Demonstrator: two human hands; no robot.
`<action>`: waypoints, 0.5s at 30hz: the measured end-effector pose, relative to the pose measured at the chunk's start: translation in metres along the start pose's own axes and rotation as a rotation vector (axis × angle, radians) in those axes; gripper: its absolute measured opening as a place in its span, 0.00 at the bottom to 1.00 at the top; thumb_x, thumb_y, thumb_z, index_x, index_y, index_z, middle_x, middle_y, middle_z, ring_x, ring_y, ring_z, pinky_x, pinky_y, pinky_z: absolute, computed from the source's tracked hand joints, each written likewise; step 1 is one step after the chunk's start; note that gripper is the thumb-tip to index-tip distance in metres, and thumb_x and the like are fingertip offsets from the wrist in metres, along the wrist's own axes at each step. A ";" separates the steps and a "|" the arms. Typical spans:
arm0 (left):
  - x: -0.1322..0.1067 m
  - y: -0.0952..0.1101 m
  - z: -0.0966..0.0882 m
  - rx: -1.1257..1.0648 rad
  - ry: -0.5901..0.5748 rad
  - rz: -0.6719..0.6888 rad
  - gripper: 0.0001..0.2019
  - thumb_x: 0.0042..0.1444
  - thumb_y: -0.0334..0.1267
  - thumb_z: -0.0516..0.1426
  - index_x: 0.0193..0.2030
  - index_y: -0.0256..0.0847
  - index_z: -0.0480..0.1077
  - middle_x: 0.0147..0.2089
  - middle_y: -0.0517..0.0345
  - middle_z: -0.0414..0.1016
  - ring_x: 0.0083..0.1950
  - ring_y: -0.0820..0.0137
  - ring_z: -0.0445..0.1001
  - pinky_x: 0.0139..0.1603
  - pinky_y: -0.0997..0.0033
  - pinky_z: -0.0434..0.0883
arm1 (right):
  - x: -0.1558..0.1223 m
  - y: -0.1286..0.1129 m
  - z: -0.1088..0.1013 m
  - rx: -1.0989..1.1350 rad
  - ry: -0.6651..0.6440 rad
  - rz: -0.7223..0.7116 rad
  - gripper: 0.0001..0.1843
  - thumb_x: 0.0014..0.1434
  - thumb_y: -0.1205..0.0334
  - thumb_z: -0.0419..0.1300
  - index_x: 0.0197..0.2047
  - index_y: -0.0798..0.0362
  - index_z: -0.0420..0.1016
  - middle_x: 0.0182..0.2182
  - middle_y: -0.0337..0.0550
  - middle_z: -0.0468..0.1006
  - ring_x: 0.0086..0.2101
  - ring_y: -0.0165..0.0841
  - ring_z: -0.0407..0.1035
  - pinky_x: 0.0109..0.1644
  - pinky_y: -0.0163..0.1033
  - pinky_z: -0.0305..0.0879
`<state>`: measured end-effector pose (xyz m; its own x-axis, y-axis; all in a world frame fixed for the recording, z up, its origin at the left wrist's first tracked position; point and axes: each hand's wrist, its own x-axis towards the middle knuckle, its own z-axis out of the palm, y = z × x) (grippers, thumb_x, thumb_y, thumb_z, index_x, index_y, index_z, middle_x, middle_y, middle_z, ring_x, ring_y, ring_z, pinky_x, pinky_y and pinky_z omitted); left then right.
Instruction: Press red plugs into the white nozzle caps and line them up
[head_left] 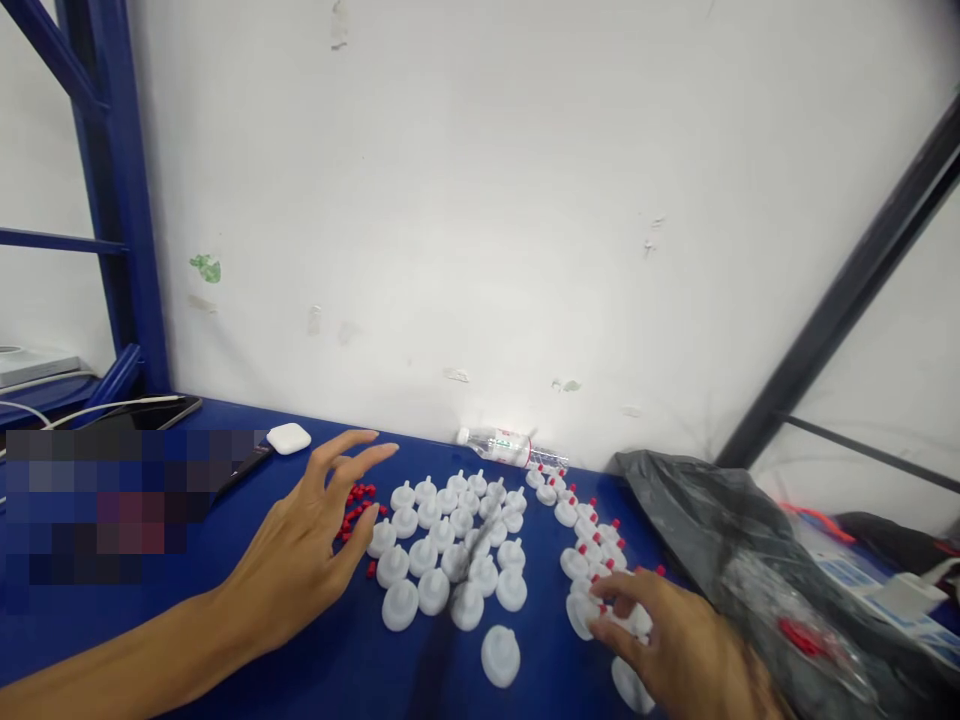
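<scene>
My left hand [322, 525] hovers at the left of the white caps, thumb and fingers apart with nothing between them. Small red tips [358, 510] lie loose on the table just beyond and beneath it. Several white spouted caps [433, 592] stand in a group in the middle, their spouts bare. One white cap [500, 657] sits apart at the front. On the right, my right hand [671, 640] has thumb and forefinger closed around the red-tipped end of a white cap [580, 614]. More red-tipped white caps [566, 513] stand in a band beyond it; some are hidden by the hand.
A clear plastic bottle [506, 446] lies against the wall behind the caps. Grey plastic bags [675, 500] and a clear bag with red pieces [806, 635] are at the right. A white case [289, 438] and a phone [169, 410] lie on the blue table [247, 480] at left.
</scene>
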<state>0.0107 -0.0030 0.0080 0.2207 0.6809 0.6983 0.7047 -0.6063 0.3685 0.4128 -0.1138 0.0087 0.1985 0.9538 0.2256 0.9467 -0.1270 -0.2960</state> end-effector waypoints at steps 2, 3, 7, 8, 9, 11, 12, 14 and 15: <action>-0.002 0.005 0.000 0.014 -0.028 0.013 0.26 0.81 0.44 0.48 0.80 0.75 0.55 0.82 0.55 0.62 0.60 0.52 0.85 0.43 0.53 0.85 | -0.001 -0.008 0.002 -0.018 -0.067 0.008 0.11 0.64 0.49 0.66 0.47 0.29 0.89 0.41 0.40 0.91 0.41 0.53 0.88 0.41 0.51 0.82; -0.002 0.007 0.000 0.010 -0.034 0.018 0.25 0.82 0.43 0.48 0.80 0.75 0.56 0.82 0.55 0.62 0.61 0.52 0.85 0.45 0.52 0.85 | -0.002 -0.013 0.002 -0.037 -0.068 0.007 0.11 0.64 0.51 0.65 0.46 0.31 0.88 0.40 0.40 0.91 0.41 0.52 0.88 0.40 0.51 0.81; -0.005 0.013 -0.005 -0.075 0.022 0.095 0.20 0.81 0.38 0.50 0.72 0.68 0.66 0.77 0.54 0.63 0.56 0.60 0.84 0.40 0.63 0.83 | -0.006 -0.032 -0.002 -0.092 0.035 -0.022 0.12 0.67 0.56 0.60 0.46 0.32 0.86 0.38 0.38 0.91 0.36 0.50 0.87 0.35 0.49 0.78; -0.007 0.013 -0.007 -0.108 0.037 0.132 0.19 0.81 0.36 0.50 0.69 0.66 0.68 0.74 0.53 0.65 0.54 0.62 0.84 0.36 0.65 0.81 | -0.006 -0.036 -0.004 -0.078 0.045 -0.038 0.12 0.68 0.55 0.60 0.45 0.32 0.86 0.38 0.38 0.90 0.33 0.49 0.86 0.34 0.48 0.77; -0.008 0.014 -0.009 -0.127 0.043 0.176 0.19 0.79 0.34 0.51 0.66 0.64 0.70 0.70 0.53 0.68 0.51 0.63 0.84 0.34 0.66 0.80 | -0.006 -0.040 -0.007 -0.046 0.033 -0.062 0.11 0.69 0.52 0.59 0.45 0.32 0.85 0.37 0.37 0.90 0.31 0.47 0.85 0.32 0.46 0.76; -0.012 0.016 -0.013 -0.122 0.025 0.292 0.20 0.76 0.30 0.51 0.62 0.62 0.72 0.62 0.54 0.75 0.44 0.64 0.84 0.31 0.63 0.78 | -0.006 -0.049 -0.012 0.058 -0.004 -0.127 0.12 0.70 0.48 0.58 0.45 0.32 0.85 0.36 0.34 0.90 0.26 0.42 0.82 0.30 0.43 0.76; -0.014 0.017 -0.015 -0.102 0.015 0.371 0.21 0.73 0.28 0.51 0.62 0.61 0.73 0.58 0.54 0.78 0.41 0.64 0.84 0.31 0.62 0.78 | -0.006 -0.055 -0.013 0.118 -0.020 -0.164 0.12 0.71 0.47 0.58 0.46 0.31 0.85 0.35 0.32 0.90 0.23 0.40 0.81 0.29 0.41 0.76; -0.016 0.024 -0.020 -0.059 0.033 0.548 0.23 0.71 0.26 0.52 0.64 0.55 0.75 0.53 0.53 0.82 0.38 0.64 0.84 0.31 0.61 0.80 | -0.008 -0.069 -0.012 0.229 -0.054 -0.254 0.10 0.71 0.47 0.60 0.48 0.29 0.84 0.31 0.24 0.89 0.21 0.36 0.80 0.29 0.36 0.77; -0.017 0.028 -0.022 -0.046 0.051 0.623 0.22 0.72 0.27 0.52 0.65 0.50 0.76 0.51 0.52 0.84 0.40 0.64 0.85 0.30 0.63 0.81 | -0.011 -0.077 -0.010 0.276 -0.073 -0.313 0.09 0.71 0.49 0.61 0.49 0.27 0.83 0.30 0.19 0.88 0.20 0.34 0.80 0.30 0.33 0.77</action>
<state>0.0121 -0.0407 0.0204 0.5475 0.1737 0.8186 0.4238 -0.9011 -0.0922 0.3400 -0.1177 0.0384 -0.1161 0.9527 0.2808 0.8530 0.2405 -0.4632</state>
